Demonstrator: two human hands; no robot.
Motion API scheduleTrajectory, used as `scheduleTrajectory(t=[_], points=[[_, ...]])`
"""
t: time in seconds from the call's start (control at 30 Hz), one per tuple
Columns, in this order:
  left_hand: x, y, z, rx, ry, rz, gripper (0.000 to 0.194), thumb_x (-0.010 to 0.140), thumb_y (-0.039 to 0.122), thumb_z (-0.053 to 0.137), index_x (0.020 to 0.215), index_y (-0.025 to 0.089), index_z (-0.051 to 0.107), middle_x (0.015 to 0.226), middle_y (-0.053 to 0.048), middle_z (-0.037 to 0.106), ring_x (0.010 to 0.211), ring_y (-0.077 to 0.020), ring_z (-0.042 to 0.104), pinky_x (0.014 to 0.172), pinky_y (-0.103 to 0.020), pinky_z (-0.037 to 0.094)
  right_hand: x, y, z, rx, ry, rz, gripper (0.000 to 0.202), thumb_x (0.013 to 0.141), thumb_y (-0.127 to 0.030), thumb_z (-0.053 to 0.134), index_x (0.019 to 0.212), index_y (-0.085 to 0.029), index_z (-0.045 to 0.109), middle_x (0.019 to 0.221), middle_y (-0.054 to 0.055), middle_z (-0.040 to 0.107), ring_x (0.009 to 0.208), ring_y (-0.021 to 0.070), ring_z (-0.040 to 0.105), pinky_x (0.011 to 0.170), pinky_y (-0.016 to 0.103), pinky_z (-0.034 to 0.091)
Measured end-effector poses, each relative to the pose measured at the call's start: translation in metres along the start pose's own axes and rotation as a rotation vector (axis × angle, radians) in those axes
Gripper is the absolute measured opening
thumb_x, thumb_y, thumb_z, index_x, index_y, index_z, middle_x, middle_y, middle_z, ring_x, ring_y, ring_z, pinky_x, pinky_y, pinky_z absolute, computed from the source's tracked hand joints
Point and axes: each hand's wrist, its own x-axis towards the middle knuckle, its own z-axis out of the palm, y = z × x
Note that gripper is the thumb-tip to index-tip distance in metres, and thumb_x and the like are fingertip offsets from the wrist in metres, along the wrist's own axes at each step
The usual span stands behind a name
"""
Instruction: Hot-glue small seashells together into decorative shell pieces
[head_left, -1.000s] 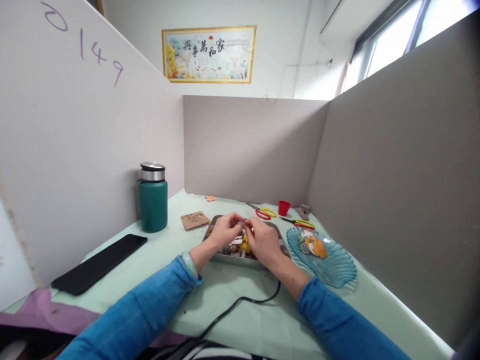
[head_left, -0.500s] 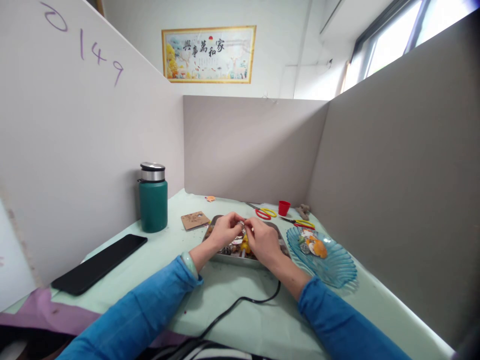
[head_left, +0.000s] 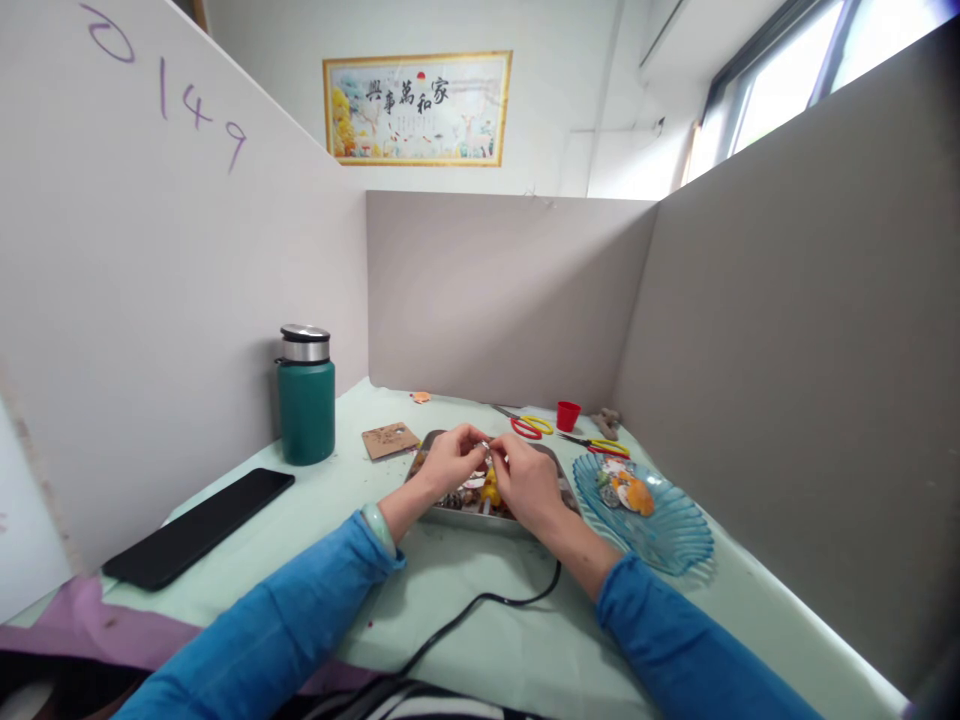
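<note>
My left hand and my right hand meet above a metal tray in the middle of the table. The fingers of both hands are pinched together around something small and whitish that is too small to make out. Inside the tray lie mixed small pieces, among them a yellow item just below my fingertips. My forearms, in blue sleeves, come in from both sides, and a pale green bangle circles my left wrist.
Left stand a green bottle and a black phone. A brown card lies behind. Right are scissors, a red cup and a blue glass plate with orange pieces. A black cable crosses the front.
</note>
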Motion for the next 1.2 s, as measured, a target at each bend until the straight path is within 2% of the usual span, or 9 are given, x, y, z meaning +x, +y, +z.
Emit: scheduleTrajectory(t=[0.47, 0.77, 1.2], points=[[-0.002, 0.010, -0.001, -0.090, -0.031, -0.054, 0.016, 0.067, 0.021, 0.059, 0.080, 0.012, 0.057, 0.066, 0.000, 0.060, 0.057, -0.0108, 0.059, 0.058, -0.025, 0.050, 0.000, 0.000, -0.001, 0.026, -0.012, -0.018, 0.013, 0.084, -0.019, 0.046, 0.085, -0.018, 0.059, 0.075, 0.002, 0.064, 0.067, 0.0140, 0.056, 0.059, 0.024, 0.032], [-0.001, 0.009, 0.000, -0.110, -0.032, -0.057, 0.015, 0.067, 0.020, 0.059, 0.080, 0.012, 0.057, 0.068, -0.001, 0.061, 0.060, -0.0105, 0.059, 0.059, -0.024, 0.051, 0.000, 0.001, 0.000, 0.014, -0.003, -0.018, 0.012, 0.083, -0.019, 0.047, 0.085, -0.019, 0.059, 0.077, 0.002, 0.064, 0.068, 0.0144, 0.056, 0.059, 0.024, 0.032], [-0.001, 0.005, -0.002, -0.014, -0.027, -0.034, 0.013, 0.070, 0.019, 0.055, 0.080, 0.012, 0.056, 0.066, 0.000, 0.060, 0.057, -0.0107, 0.059, 0.055, -0.022, 0.049, -0.001, 0.000, 0.000, 0.027, -0.006, -0.016, 0.012, 0.084, -0.018, 0.046, 0.083, -0.018, 0.058, 0.076, 0.002, 0.064, 0.067, 0.0136, 0.056, 0.060, 0.024, 0.032]])
